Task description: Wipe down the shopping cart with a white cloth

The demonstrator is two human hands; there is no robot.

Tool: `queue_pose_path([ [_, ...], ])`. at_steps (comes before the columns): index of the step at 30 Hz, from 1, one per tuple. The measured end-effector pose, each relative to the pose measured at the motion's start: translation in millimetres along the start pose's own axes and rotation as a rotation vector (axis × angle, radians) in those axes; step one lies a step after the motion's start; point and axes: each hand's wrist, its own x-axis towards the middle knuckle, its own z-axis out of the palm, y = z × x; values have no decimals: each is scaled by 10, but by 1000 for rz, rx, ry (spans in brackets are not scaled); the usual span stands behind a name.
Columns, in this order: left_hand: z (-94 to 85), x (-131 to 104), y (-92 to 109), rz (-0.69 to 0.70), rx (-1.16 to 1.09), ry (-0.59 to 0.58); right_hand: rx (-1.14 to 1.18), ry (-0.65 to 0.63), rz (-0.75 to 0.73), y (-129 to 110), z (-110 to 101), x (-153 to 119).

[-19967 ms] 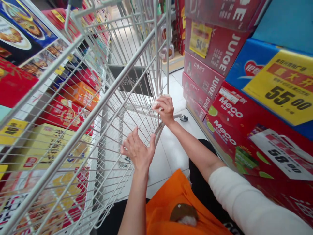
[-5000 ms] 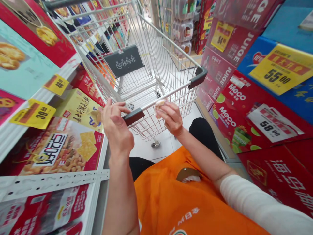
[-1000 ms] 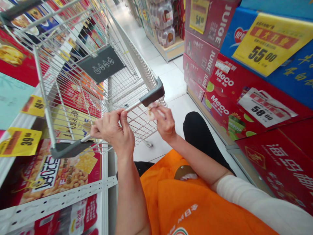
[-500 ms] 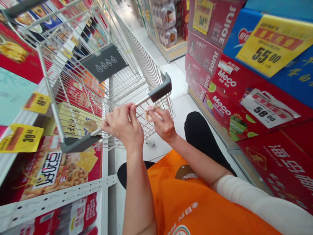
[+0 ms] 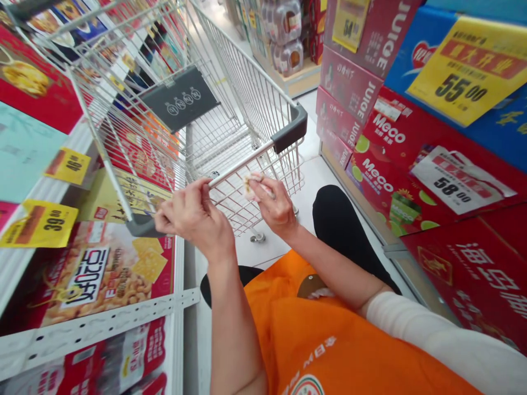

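A wire shopping cart [image 5: 242, 162] with grey plastic corners stands in front of me in the head view. My left hand [image 5: 197, 219] is closed around the left part of its near top bar, close to the grey corner. My right hand [image 5: 278, 208] pinches a crumpled, pale, patterned cloth [image 5: 252, 185] just on my side of the bar. Whether the cloth touches the bar is hard to tell. A grey plate [image 5: 181, 99] with round logos hangs inside the cart.
Shelves with boxed snacks [image 5: 111, 274] and yellow price tags [image 5: 41, 224] run along the left. On the right stand stacked red drink cartons [image 5: 379, 175], pink cartons [image 5: 346, 88] and a blue carton [image 5: 438, 41]. Bottle packs [image 5: 286, 33] sit farther back.
The cart's near bar has swung, its right end shifting away and to the right. My left hand sits farther left along the bar. My right hand still holds the cloth, almost in place.
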Motion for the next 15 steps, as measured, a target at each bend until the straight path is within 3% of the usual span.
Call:
queue_pose_path([
  [2, 36, -30, 97, 14, -34, -10, -36, 53, -2, 95, -20, 17],
  [5, -14, -90, 125, 125, -84, -27, -126, 240, 87, 506, -169, 170],
  [8, -111, -117, 4, 134, -57, 85, -156, 315, 150, 784, -285, 332],
  [10, -128, -99, -97, 92, -58, 129, -141, 287, 139, 712, -255, 345],
  [15, -39, -8, -185, 113, -139, 49, -29, 84, 29, 115, 16, 100],
])
